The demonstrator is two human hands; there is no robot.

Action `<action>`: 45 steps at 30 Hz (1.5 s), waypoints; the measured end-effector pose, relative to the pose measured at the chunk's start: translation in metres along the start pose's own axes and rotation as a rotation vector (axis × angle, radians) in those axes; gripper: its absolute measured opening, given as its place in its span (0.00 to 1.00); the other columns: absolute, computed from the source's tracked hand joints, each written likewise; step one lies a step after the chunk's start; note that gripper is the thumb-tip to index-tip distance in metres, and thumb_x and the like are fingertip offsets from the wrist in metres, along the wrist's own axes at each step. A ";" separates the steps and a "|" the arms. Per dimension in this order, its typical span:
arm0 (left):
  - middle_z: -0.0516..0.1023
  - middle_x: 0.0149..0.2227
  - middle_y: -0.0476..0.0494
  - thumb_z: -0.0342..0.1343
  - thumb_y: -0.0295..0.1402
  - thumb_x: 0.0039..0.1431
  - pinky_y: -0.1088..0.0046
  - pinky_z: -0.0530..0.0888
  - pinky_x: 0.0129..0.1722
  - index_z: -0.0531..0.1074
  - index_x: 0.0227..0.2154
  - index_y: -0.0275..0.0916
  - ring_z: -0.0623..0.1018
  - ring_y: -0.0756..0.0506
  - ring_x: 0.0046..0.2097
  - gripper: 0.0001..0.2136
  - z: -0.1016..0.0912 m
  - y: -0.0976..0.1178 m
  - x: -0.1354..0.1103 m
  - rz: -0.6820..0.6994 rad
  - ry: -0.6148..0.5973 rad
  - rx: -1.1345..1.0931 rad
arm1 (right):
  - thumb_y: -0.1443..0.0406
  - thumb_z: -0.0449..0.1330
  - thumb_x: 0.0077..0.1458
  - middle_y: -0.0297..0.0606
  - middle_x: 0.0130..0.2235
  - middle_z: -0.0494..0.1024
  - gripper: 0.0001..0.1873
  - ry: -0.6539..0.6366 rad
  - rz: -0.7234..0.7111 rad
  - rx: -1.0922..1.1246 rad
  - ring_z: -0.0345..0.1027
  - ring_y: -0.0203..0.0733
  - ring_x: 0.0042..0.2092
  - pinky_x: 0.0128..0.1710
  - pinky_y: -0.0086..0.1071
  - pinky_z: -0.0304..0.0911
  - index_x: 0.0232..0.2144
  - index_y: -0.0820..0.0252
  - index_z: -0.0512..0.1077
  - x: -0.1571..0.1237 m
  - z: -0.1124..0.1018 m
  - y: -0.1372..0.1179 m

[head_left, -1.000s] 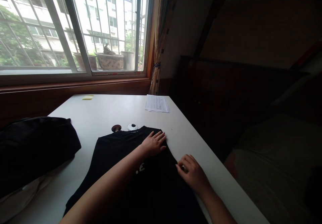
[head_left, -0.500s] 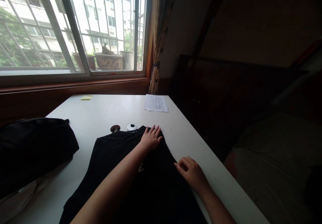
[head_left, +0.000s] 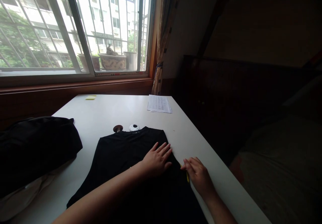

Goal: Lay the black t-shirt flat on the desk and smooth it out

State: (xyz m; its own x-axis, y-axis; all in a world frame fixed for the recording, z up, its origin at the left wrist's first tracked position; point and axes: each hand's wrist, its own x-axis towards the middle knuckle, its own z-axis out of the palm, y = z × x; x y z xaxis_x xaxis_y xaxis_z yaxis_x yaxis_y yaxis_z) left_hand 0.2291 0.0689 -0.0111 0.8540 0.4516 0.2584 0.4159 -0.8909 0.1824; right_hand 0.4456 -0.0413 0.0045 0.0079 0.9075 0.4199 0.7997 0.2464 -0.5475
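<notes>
A black shirt (head_left: 125, 150) lies spread on the white table, its neckline toward the window and its lower part running out of the picture. My left hand (head_left: 158, 160) rests flat on the upper right of the shirt, fingers spread, and my forearm crosses the fabric. At the shirt's right edge, my right hand (head_left: 197, 173) pinches the cloth between thumb and fingers. A thin yellow strip (head_left: 187, 177) shows at that edge, just below the fingertips; I cannot tell whether it belongs to the shirt.
On the white table (head_left: 123, 108) lie a stack of printed papers (head_left: 159, 103) and yellow sticky notes (head_left: 91, 97). Two round fittings (head_left: 134, 127) sit by the neckline. A black cloth bundle (head_left: 37, 150) covers the left side. A barred window (head_left: 83, 32) stands behind.
My left hand has slid down from the shirt's shoulder toward my right hand. My right hand has closed more on the edge, and the yellow strip has come into sight. The view has shifted slightly.
</notes>
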 end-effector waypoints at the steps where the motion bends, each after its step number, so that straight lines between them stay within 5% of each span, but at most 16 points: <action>1: 0.51 0.72 0.39 0.39 0.49 0.73 0.50 0.51 0.69 0.52 0.70 0.38 0.50 0.39 0.72 0.30 0.001 -0.005 0.003 -0.019 -0.004 0.005 | 0.60 0.49 0.71 0.37 0.29 0.74 0.22 -0.003 0.007 0.005 0.68 0.44 0.38 0.43 0.38 0.62 0.26 0.54 0.74 0.000 0.001 0.000; 11: 0.48 0.72 0.42 0.35 0.50 0.73 0.50 0.48 0.70 0.50 0.71 0.38 0.48 0.42 0.73 0.31 0.013 -0.058 0.048 -0.207 -0.015 0.080 | 0.58 0.49 0.71 0.37 0.29 0.74 0.23 -0.020 0.066 0.049 0.68 0.44 0.37 0.42 0.36 0.61 0.25 0.54 0.74 -0.003 0.002 0.005; 22: 0.49 0.72 0.42 0.34 0.49 0.73 0.49 0.48 0.70 0.50 0.71 0.38 0.48 0.41 0.73 0.31 0.010 -0.065 0.056 -0.276 -0.014 0.095 | 0.54 0.49 0.70 0.38 0.30 0.74 0.26 -0.028 0.123 0.118 0.70 0.43 0.37 0.42 0.34 0.62 0.26 0.55 0.77 -0.002 0.004 0.012; 27: 0.46 0.72 0.40 0.38 0.48 0.72 0.42 0.49 0.68 0.52 0.70 0.36 0.46 0.37 0.73 0.30 -0.001 -0.046 0.049 -0.277 -0.007 0.106 | 0.51 0.47 0.70 0.39 0.32 0.76 0.28 -0.019 0.200 0.195 0.71 0.44 0.37 0.42 0.34 0.63 0.26 0.56 0.77 -0.003 0.003 0.013; 37: 0.47 0.72 0.36 0.35 0.51 0.73 0.47 0.47 0.70 0.49 0.70 0.35 0.45 0.37 0.73 0.32 -0.023 0.047 -0.015 0.061 -0.112 -0.183 | 0.49 0.44 0.70 0.40 0.32 0.79 0.30 0.013 0.239 0.282 0.73 0.44 0.36 0.42 0.34 0.64 0.26 0.56 0.75 -0.005 0.002 0.013; 45: 0.48 0.72 0.37 0.35 0.53 0.73 0.53 0.45 0.71 0.47 0.71 0.36 0.47 0.40 0.72 0.33 -0.040 0.047 -0.029 0.182 -0.183 -0.327 | 0.48 0.45 0.69 0.40 0.31 0.78 0.29 0.028 0.263 0.247 0.73 0.44 0.34 0.41 0.34 0.65 0.26 0.56 0.74 -0.005 0.003 0.014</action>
State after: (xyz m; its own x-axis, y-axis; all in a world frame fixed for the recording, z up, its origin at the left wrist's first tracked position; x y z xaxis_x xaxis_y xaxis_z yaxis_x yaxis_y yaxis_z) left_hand 0.2117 0.0160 0.0280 0.9583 0.2456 0.1463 0.1571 -0.8800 0.4483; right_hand 0.4553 -0.0416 -0.0076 0.2135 0.9419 0.2594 0.5991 0.0834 -0.7963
